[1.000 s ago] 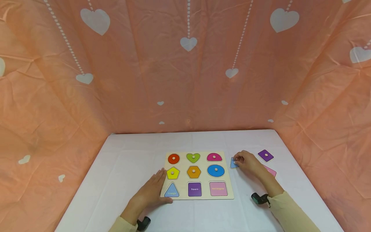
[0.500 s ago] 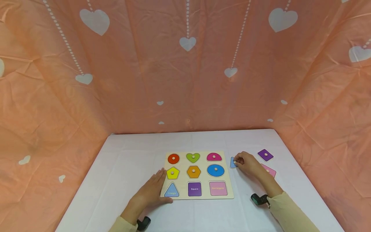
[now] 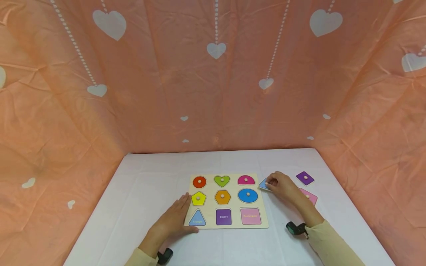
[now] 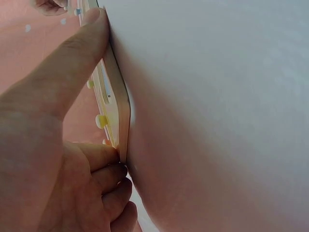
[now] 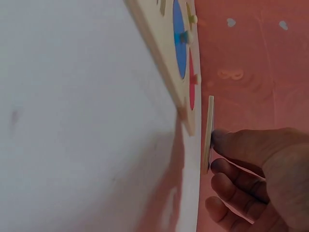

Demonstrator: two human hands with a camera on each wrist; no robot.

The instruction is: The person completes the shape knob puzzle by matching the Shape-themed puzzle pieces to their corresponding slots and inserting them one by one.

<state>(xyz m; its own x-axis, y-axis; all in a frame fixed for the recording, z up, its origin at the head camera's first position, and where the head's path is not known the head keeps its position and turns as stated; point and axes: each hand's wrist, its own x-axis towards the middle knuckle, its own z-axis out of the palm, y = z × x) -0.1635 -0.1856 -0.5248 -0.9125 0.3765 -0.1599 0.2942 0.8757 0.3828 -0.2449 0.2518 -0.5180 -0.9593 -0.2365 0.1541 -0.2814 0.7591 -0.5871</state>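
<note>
Blue triangle piece (image 3: 263,184) pinched in right hand (image 3: 283,186) (near board (image 3: 233,188)).

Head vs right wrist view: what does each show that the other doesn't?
Head only: the left hand against the board's left edge, the loose purple piece and pink piece on the table, and the words printed in the bottom-row spaces.

Right wrist only: the held blue piece edge-on, with a visible gap between it and the board.

Both: the right hand pinching that piece, part or all of the board, its blue oval and magenta half-round.
</note>
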